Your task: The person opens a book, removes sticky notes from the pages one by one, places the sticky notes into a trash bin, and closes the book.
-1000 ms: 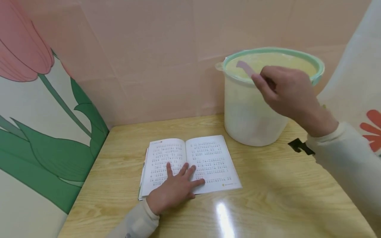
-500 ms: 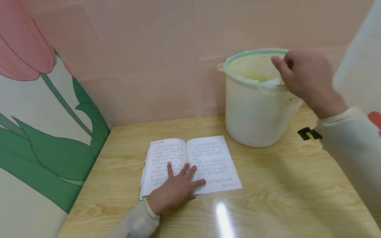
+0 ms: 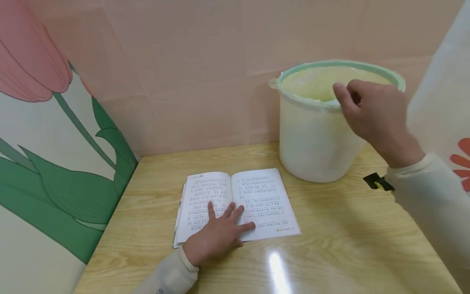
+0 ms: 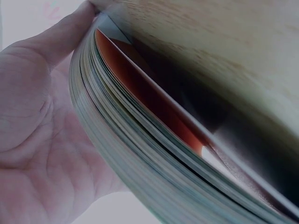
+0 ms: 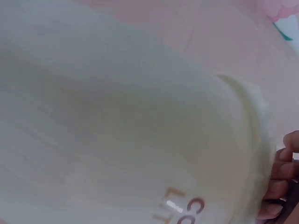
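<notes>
An open book (image 3: 262, 192) with printed pages lies on the wooden table. My left hand (image 3: 220, 234) rests on its lower middle with fingers spread across both pages. In the left wrist view, its palm (image 4: 32, 126) borders the book's stacked page edges (image 4: 126, 154). A whitish bin (image 3: 317, 139) with a mint-green rim stands at the back right. Over its front right rim is my right hand (image 3: 380, 116), fingers curled and thumb along the side. No thing shows sticking out of it. In the right wrist view, the curled fingers (image 5: 279, 186) appear beside the bin's rim.
A white piece (image 3: 333, 102) shows just inside the bin's near rim. A pinkish covering (image 3: 191, 81) hangs behind the table (image 3: 147, 228). At left is a panel with a tulip picture (image 3: 66, 192), at right a white sheet with a red flower (image 3: 463, 159).
A second ago a pale purple strip stuck out from my right hand; it is no longer seen there. The right hand moved right and up, then slightly down. The left hand stayed on the book.
</notes>
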A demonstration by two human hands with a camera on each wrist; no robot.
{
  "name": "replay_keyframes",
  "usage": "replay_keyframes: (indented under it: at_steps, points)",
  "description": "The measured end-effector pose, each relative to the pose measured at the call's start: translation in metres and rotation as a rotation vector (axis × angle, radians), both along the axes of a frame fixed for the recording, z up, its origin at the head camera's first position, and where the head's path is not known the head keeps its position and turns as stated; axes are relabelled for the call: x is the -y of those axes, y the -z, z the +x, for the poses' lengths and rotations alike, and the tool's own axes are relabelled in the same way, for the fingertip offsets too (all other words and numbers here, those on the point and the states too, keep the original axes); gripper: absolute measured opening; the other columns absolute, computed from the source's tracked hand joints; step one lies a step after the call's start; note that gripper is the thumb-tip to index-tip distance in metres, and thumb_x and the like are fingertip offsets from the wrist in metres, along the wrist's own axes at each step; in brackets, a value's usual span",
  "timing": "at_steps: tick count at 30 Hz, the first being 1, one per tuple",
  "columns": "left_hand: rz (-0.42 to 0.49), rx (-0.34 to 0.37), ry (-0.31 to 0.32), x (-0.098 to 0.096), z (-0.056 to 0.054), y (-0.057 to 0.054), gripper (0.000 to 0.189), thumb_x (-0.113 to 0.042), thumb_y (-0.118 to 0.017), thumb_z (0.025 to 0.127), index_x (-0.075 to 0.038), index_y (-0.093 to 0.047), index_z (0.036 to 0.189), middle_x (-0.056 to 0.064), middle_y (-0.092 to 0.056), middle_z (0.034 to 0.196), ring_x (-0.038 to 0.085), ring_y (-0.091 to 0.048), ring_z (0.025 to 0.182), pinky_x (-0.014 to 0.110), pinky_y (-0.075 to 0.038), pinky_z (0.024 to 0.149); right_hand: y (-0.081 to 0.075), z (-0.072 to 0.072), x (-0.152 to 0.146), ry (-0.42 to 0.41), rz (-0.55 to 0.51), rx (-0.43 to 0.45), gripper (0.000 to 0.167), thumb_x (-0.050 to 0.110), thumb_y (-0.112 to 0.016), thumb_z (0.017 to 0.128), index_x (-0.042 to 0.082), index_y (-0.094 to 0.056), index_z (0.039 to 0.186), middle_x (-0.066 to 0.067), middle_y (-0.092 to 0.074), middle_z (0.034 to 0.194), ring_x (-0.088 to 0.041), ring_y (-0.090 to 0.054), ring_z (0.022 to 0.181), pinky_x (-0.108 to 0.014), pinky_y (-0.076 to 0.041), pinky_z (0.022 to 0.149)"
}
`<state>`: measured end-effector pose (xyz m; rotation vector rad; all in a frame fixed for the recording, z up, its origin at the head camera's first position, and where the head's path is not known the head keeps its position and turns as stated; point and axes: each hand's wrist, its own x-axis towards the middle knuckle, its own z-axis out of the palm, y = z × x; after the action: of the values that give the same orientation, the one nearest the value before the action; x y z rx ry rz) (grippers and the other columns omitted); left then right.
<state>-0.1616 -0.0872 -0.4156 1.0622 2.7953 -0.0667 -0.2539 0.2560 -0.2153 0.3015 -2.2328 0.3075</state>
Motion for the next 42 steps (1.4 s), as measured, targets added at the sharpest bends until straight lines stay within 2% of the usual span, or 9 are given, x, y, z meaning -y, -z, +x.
replay_keyframes:
  at_steps: [5, 9, 14, 19, 23, 27, 32, 36, 42]
  points:
    - [-0.01, -0.007, -0.001, 0.002, -0.001, 0.001, 0.052, -0.047, -0.063, 0.094, -0.05, -0.046, 0.143, 0.007, -0.034, 0.161, 0.034, -0.032, 0.149, 0.083, -0.024, 0.1, 0.029, 0.016, 0.013, -0.108, -0.029, -0.139, 0.049, 0.029, -0.057, 0.099, 0.011, -0.044, 0.054, -0.003, -0.037, 0.048, -0.009, -0.027, 0.046, -0.024, -0.018, 0.045]
    - [-0.004, -0.001, 0.001, 0.002, -0.002, 0.002, 0.052, -0.047, -0.062, 0.094, -0.05, -0.046, 0.143, 0.006, -0.033, 0.162, 0.033, -0.032, 0.15, 0.083, -0.023, 0.101, 0.069, 0.025, 0.031, -0.21, -0.048, -0.091, 0.044, 0.02, -0.064, 0.094, 0.013, -0.044, 0.055, 0.001, -0.037, 0.049, -0.005, -0.027, 0.047, -0.022, -0.02, 0.045]
    - [-0.003, -0.015, 0.02, -0.003, -0.001, 0.003, 0.052, -0.048, -0.062, 0.094, -0.05, -0.045, 0.143, 0.005, -0.034, 0.161, 0.033, -0.032, 0.15, 0.082, -0.026, 0.1, 0.119, 0.034, 0.056, -0.331, 0.062, 0.302, 0.04, 0.023, -0.067, 0.094, 0.021, -0.046, 0.061, 0.01, -0.036, 0.052, -0.003, -0.032, 0.049, -0.021, -0.027, 0.049]
    - [-0.011, -0.002, 0.016, -0.006, 0.001, 0.002, 0.051, -0.048, -0.06, 0.095, -0.05, -0.045, 0.144, 0.004, -0.032, 0.162, 0.032, -0.031, 0.15, 0.082, -0.025, 0.101, 0.149, 0.038, 0.069, -0.411, 0.286, 0.738, 0.024, 0.03, -0.072, 0.091, 0.024, -0.055, 0.074, 0.012, -0.05, 0.064, -0.004, -0.043, 0.058, -0.022, -0.037, 0.055]
    - [-0.03, -0.022, 0.008, -0.006, 0.001, 0.003, 0.051, -0.049, -0.059, 0.096, -0.051, -0.043, 0.144, 0.004, -0.033, 0.162, 0.03, -0.032, 0.15, 0.081, -0.024, 0.103, 0.163, 0.042, 0.068, -0.459, 0.494, 0.965, 0.03, 0.026, -0.083, 0.08, 0.024, -0.062, 0.101, 0.005, -0.061, 0.104, -0.014, -0.057, 0.087, -0.033, -0.052, 0.073]
    - [-0.054, -0.055, -0.005, -0.005, 0.003, 0.005, 0.05, -0.05, -0.058, 0.096, -0.053, -0.043, 0.144, 0.004, -0.034, 0.162, 0.027, -0.034, 0.149, 0.081, -0.023, 0.105, 0.17, 0.045, 0.065, -0.478, 0.507, 1.043, 0.057, 0.022, -0.089, 0.072, 0.024, -0.061, 0.122, -0.003, -0.055, 0.131, -0.026, -0.057, 0.113, -0.046, -0.053, 0.091]
    - [-0.065, -0.026, 0.0, -0.003, 0.005, -0.003, 0.052, -0.049, -0.059, 0.096, -0.053, -0.042, 0.144, 0.003, -0.034, 0.162, 0.027, -0.036, 0.148, 0.078, -0.023, 0.108, 0.173, 0.045, 0.064, -0.462, 0.479, 1.045, 0.062, 0.024, -0.09, 0.069, 0.025, -0.062, 0.125, -0.003, -0.057, 0.129, -0.026, -0.058, 0.113, -0.048, -0.052, 0.094]
    - [-0.079, 0.031, -0.046, 0.005, 0.008, -0.021, 0.052, -0.047, -0.059, 0.096, -0.052, -0.041, 0.145, -0.001, -0.035, 0.161, 0.027, -0.034, 0.15, 0.072, -0.025, 0.112, 0.174, 0.044, 0.064, -0.472, 0.47, 1.031, 0.063, 0.024, -0.091, 0.068, 0.025, -0.062, 0.124, -0.001, -0.057, 0.127, -0.023, -0.058, 0.111, -0.046, -0.052, 0.091]
    - [-0.019, -0.003, -0.12, 0.027, 0.009, -0.048, 0.051, -0.045, -0.058, 0.097, -0.043, -0.045, 0.147, 0.002, -0.042, 0.157, 0.033, -0.036, 0.148, 0.069, -0.032, 0.111, 0.177, 0.043, 0.064, -0.46, 0.445, 1.066, 0.063, 0.022, -0.09, 0.069, 0.026, -0.061, 0.125, -0.002, -0.055, 0.13, -0.023, -0.055, 0.114, -0.045, -0.051, 0.092]
